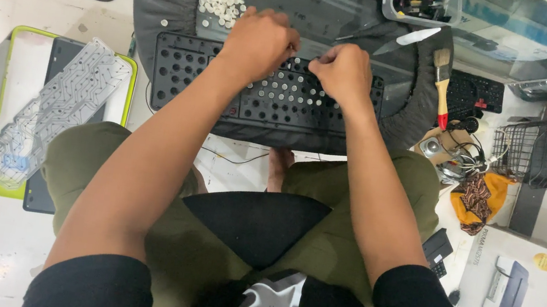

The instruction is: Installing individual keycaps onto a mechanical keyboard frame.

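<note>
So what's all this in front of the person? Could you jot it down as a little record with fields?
Setting: person seated on a pale floor, a round dark stool as worktop
Left hand: fingers bunched at the top edge of the black keyboard frame
Right hand: fingers pinched over the same frame
On the stool: pile of small white rubber domes
Left side: clear circuit sheet on a green-rimmed tray
Right side: paintbrush, printer box

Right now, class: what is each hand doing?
Left hand: fingers curled over the keyboard frame; contents cannot be told.
Right hand: fingertips pinched over it; contents cannot be told.
</note>
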